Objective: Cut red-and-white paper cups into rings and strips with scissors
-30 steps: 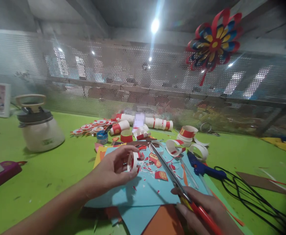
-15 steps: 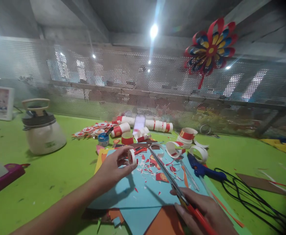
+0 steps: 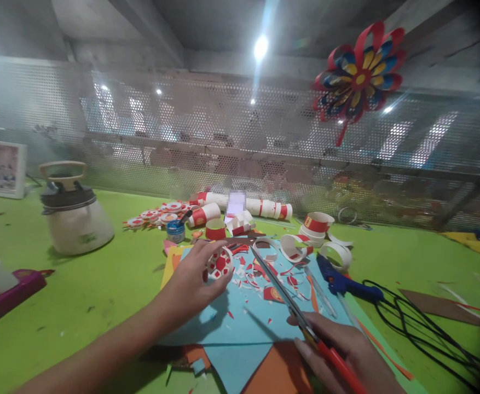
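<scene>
In the head view, the left hand (image 3: 201, 276) is partly curled, thumb and fingers closed around the rim of a small white paper-cup base (image 3: 220, 263) with a red pattern inside. It holds this piece above the left part of the light-blue paper sheet (image 3: 240, 323). The right hand (image 3: 334, 342) is wrapped around the red-handled scissors (image 3: 291, 303), whose long blades point up and away over the sheet; how far the blades are parted is hard to tell.

Red and white paper scraps (image 3: 260, 273) lie scattered on the sheet beneath and beside the blades. A blue glue gun (image 3: 346, 284) lies at the sheet's right edge, its black cord (image 3: 412, 323) looping over the green table (image 3: 79, 306). Beyond the sheet are a small blue jar (image 3: 175, 232), cut cup rings (image 3: 293, 249) and a long row of nested paper cups (image 3: 264, 208). A kettle-like jug (image 3: 77, 219) stands at the left.
</scene>
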A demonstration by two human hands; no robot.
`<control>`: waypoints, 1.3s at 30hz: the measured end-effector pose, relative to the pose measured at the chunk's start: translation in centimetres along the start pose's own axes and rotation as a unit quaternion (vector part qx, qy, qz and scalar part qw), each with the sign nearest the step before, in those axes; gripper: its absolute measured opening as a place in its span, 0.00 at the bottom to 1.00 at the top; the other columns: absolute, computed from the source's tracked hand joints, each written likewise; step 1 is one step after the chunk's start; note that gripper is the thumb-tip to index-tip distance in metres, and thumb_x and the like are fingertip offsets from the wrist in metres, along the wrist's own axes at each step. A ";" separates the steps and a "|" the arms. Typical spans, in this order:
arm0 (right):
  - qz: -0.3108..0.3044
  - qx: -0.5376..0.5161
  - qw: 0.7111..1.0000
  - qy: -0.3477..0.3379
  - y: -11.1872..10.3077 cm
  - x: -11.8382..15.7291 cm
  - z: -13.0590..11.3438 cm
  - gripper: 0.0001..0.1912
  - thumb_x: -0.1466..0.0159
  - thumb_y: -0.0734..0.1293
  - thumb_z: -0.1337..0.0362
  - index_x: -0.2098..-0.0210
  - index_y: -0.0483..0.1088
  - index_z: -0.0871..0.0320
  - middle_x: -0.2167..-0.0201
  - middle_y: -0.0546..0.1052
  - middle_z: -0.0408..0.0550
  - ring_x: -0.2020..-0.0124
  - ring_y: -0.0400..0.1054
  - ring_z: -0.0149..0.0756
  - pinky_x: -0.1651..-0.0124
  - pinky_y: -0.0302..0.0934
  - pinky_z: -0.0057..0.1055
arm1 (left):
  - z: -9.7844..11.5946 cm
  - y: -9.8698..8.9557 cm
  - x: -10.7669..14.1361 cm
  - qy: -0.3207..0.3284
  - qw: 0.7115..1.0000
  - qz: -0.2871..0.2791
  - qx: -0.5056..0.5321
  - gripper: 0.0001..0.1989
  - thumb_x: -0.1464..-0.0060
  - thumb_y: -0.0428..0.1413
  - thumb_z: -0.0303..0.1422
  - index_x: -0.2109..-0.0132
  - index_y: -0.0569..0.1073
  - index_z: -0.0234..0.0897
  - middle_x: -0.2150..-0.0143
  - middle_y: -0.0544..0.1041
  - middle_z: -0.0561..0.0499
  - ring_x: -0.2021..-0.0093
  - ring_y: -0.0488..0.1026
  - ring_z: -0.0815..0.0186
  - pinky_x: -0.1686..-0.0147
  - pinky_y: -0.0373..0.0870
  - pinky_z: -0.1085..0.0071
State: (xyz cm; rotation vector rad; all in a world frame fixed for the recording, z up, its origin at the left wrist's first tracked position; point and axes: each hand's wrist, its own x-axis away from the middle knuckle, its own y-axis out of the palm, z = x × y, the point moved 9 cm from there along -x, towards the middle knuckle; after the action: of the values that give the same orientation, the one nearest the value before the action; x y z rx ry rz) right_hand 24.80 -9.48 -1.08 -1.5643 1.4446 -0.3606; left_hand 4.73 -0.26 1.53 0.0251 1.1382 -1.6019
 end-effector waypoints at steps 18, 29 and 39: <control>-0.013 -0.055 0.998 0.001 0.7 -0.1 0.3 0.12 0.37 0.63 0.60 0.58 0.75 0.54 0.74 0.77 0.45 0.73 0.72 0.37 0.72 0.66 0.29 | 2.1 -0.5 0.8 0.061 0.988 0.018 -0.141 0.22 0.44 0.57 0.42 0.50 0.63 0.32 0.54 0.69 0.39 0.53 0.68 0.52 0.57 0.70 0.54; -0.013 -0.038 0.998 0.039 0.7 -0.2 -0.1 0.09 0.37 0.60 0.61 0.69 0.70 0.54 0.78 0.74 0.42 0.78 0.67 0.32 0.75 0.59 0.26 | 1.5 -0.4 0.5 0.030 0.998 0.002 -0.063 0.18 0.42 0.54 0.41 0.49 0.64 0.37 0.62 0.70 0.49 0.66 0.68 0.63 0.63 0.71 0.61; -0.025 -0.029 0.999 0.022 0.9 -0.2 -0.1 0.08 0.37 0.60 0.62 0.68 0.70 0.55 0.77 0.73 0.43 0.77 0.66 0.32 0.75 0.59 0.25 | -0.7 1.4 0.1 -0.121 0.960 -0.059 0.246 0.22 0.44 0.56 0.40 0.45 0.65 0.38 0.54 0.74 0.45 0.57 0.73 0.60 0.57 0.73 0.61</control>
State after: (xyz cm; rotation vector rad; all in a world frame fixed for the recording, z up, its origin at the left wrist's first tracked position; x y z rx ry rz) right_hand 24.14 -9.27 -1.62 -1.6510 1.4636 -0.3867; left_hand 5.43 0.25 0.21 0.0874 0.5426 -1.9034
